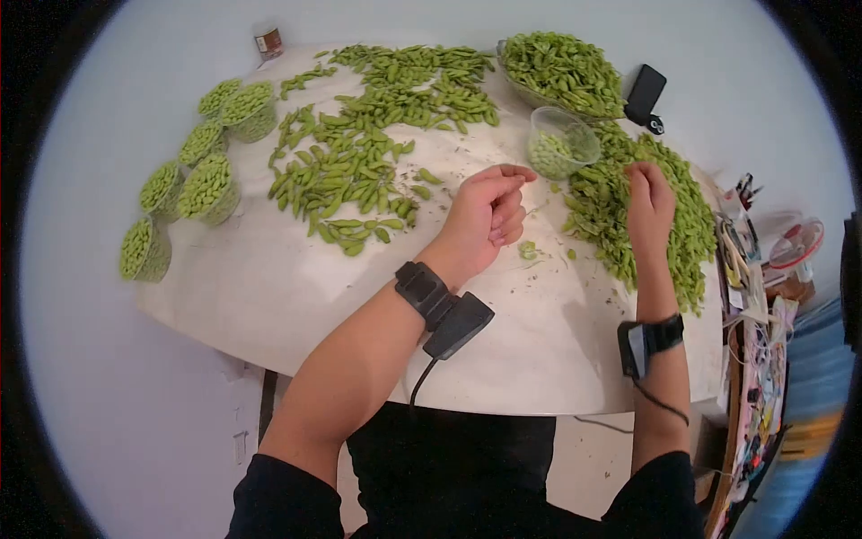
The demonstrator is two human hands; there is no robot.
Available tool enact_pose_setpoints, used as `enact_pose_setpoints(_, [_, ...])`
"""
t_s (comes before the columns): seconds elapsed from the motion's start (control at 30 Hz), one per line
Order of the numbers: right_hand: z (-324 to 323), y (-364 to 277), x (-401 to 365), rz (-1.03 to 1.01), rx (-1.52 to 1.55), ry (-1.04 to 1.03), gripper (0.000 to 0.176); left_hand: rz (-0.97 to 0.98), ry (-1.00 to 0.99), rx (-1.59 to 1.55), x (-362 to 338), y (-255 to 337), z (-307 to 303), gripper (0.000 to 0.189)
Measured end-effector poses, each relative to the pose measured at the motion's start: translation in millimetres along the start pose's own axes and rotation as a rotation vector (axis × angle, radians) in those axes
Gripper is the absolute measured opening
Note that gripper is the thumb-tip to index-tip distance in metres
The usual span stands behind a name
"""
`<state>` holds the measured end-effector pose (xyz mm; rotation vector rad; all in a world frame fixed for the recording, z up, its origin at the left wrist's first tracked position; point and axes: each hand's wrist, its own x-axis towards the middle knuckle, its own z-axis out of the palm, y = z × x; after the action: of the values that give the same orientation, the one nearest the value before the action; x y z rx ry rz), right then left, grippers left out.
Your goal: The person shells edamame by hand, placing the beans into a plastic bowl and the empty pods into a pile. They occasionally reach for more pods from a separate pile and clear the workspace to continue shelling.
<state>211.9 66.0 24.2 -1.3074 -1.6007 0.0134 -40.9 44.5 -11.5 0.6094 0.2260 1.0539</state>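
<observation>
My left hand (489,216) is over the middle of the table, fingers curled and thumb and index fingertip pinched together. Whatever is in the pinch, if anything, is too small to make out. Just beyond its fingertips stands a clear plastic tub (588,148), partly filled with shelled green beans (552,154). Over the heap of opened pods (687,211) on the right is my right hand (650,208), its fingers folded in against the thumb. What it holds, if anything, is hidden. A few loose green bits (528,250) lie between the hands.
Whole edamame pods (359,171) spread over the table's left and back. Several tubs of shelled beans (208,189) line the left edge. A bowl heaped with pods (566,72), a phone (645,93) and a small jar (268,42) sit at the back. A cluttered shelf (754,377) adjoins the right.
</observation>
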Motion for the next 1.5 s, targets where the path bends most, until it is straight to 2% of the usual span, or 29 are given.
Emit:
enact_pose_setpoints(0.1, [-7, 1, -31, 0.155, -0.092, -0.005, 0.02, 0.164, 0.27, 0.269, 3, 18, 8, 0.017])
enact_pose_setpoints(0.17, [-7, -7, -34, 0.064, -0.173, -0.008, 0.022, 0.311, 0.588, 0.594, 6, 39, 13, 0.019])
enact_pose_setpoints(0.2, [-10, -11, -38, 0.023, -0.216, -0.015, 0.024, 0.397, 0.619, 0.642, 2, 53, 9, 0.019])
enact_pose_setpoints(0.23, [-10, -12, -37, -0.051, -0.073, 0.004, 0.027, 0.492, 0.645, 0.69, -3, 72, 2, 0.02])
enact_pose_setpoints(0.3, [-15, -13, -35, -0.131, -0.036, 0.029, 0.029, 0.616, 0.892, 0.791, -10, 104, -10, 0.021])
enact_pose_setpoints(0.4, [-15, -2, -36, -0.269, -0.094, 0.056, 0.031, 0.78, 1.091, 1.358, -18, 138, -72, 0.02])
enact_pose_setpoints(0.43, [-13, 1, -35, -0.319, -0.13, 0.065, 0.032, 0.68, 1.105, 1.537, -23, 141, -76, 0.02])
enact_pose_setpoints(0.5, [-10, 0, -37, -0.254, -0.079, 0.087, 0.027, 0.441, 1.114, 1.885, -32, 147, -84, 0.021])
enact_pose_setpoints(0.63, [-10, -1, -41, -0.026, -0.068, 0.083, 0.022, 0.051, 1.167, 2.104, -37, 144, -83, 0.022])
enact_pose_setpoints(0.73, [-12, -1, -41, -0.041, -0.148, 0.066, 0.023, -0.101, 1.122, 2.09, -39, 144, -68, 0.021])
enact_pose_setpoints(0.83, [-8, 2, -42, -0.081, -0.064, 0.101, 0.023, -0.167, 1.137, 2.158, -42, 146, -63, 0.021])
enact_pose_setpoints(0.93, [-6, -1, -42, -0.152, -0.013, 0.115, 0.024, -0.041, 1.252, 2.158, -52, 152, -73, 0.022])
enact_pose_setpoints(1.03, [-6, -4, -38, -0.38, -0.221, 0.138, 0.031, -0.036, 1.346, 2.13, -55, 159, -83, 0.023])
enact_pose_setpoints(1.13, [-4, -6, -40, -0.348, -0.15, 0.085, 0.036, 0.051, 1.238, 2.179, -56, 160, -86, 0.02])
enact_pose_setpoints(1.23, [-7, -8, -43, -0.283, -0.105, 0.023, 0.036, 0.136, 0.998, 2.134, -50, 158, -75, 0.019])
enact_pose_setpoints(1.33, [-10, -9, -42, -0.323, -0.112, 0.016, 0.03, -0.256, 0.715, 2.133, -49, 148, -50, 0.027])
enact_pose_setpoints(1.43, [-9, -14, -41, -0.35, -0.139, 0.034, 0.026, -0.384, 0.614, 2.124, -44, 142, -44, 0.033])
enact_pose_setpoints(1.5, [-8, -17, -43, -0.343, -0.128, 0.033, 0.024, -0.316, 0.556, 2.13, -42, 141, -52, 0.034])
